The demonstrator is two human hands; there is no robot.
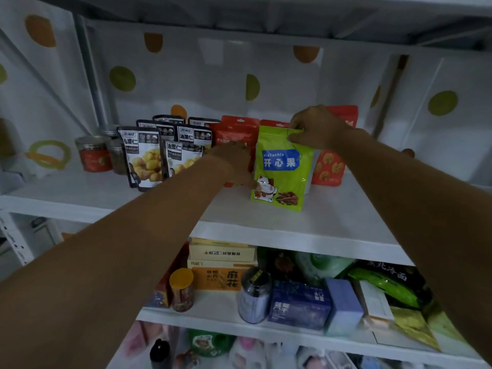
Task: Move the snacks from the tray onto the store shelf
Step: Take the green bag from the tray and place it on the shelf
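Observation:
A green pistachio pouch (282, 169) stands upright on the white store shelf (306, 222). My right hand (316, 127) pinches its top edge. My left hand (235, 162) rests against the pouch's left side, fingers touching its lower corner. Behind the green pouch stand red snack pouches (235, 134), and an orange-red walnut pouch (328, 166) is to its right. Black-and-white chestnut pouches (143, 158) stand in rows at the left. No tray is in view.
Two clear jars (93, 155) stand at the shelf's far left. The shelf below holds boxes (221, 265), jars (254, 296) and green bags (386, 286). A lower shelf holds more goods. A dotted white wall backs the shelf.

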